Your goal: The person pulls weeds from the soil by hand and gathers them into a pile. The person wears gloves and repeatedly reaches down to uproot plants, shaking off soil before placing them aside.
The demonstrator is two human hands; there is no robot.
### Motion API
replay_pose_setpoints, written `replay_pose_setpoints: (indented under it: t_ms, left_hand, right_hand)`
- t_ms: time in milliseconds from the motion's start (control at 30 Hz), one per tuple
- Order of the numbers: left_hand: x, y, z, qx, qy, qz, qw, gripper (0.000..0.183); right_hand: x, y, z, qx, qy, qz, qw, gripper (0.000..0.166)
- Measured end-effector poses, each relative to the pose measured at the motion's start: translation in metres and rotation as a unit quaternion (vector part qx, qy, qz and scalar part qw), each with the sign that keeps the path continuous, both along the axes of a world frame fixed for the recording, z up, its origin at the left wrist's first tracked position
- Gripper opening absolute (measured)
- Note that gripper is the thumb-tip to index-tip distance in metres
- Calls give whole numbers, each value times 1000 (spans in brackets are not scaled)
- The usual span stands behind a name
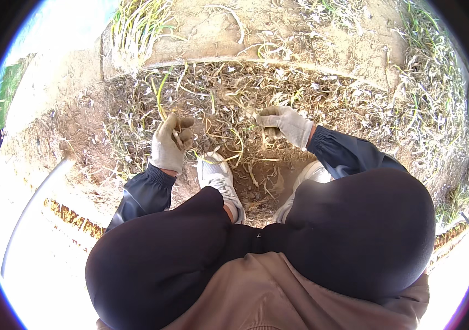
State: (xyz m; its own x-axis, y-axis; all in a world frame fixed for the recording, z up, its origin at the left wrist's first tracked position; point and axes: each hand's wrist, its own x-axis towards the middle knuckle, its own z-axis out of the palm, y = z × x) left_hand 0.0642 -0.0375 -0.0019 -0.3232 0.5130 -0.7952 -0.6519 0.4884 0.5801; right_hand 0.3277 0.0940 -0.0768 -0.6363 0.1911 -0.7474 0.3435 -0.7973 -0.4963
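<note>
My left hand [171, 140], in a pale knit work glove with soiled fingers, is closed around a thin plant stalk with green-yellow leaves [160, 93] that stick up past the fingers. To the right, my right hand [284, 123], gloved alike, pinches some thin dry strands [242, 106] between thumb and fingers; they look blurred, and their exact kind cannot be told. Both hands hover over a layer of dry plant scraps, roots and peelings [218, 90] on the soil. A long yellowish leaf strip [240, 144] curls between the hands, above my left shoe.
White sneakers [216, 169] stand on bare soil between my bent knees. A heap of long green leaves [139, 31] lies at the upper left. More green and dry scraps [432, 78] spread along the right. A thin curved hose or pole [32, 202] is at the left.
</note>
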Motion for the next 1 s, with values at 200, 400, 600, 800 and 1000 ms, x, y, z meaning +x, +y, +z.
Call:
replay_pose_setpoints:
  t_ms: [200,400,600,800,1000]
  left_hand:
    - [10,10,5,-14,46,-4,999,31]
    - [-7,12,19,-23,88,-91,992,24]
    - [-78,56,48,59,302,-95,947,41]
    - [-146,144,67,16,694,-91,714,33]
    - [-204,184,-9,-266,689,-340,582,51]
  right_hand:
    - [-5,-1,27,94,-3,208,974,41]
    - [13,-23,-10,262,-47,283,921,41]
    - [42,-34,-15,300,9,196,934,35]
    - [63,-38,5,239,-57,117,962,29]
    - [83,-44,14,260,-95,52,959,28]
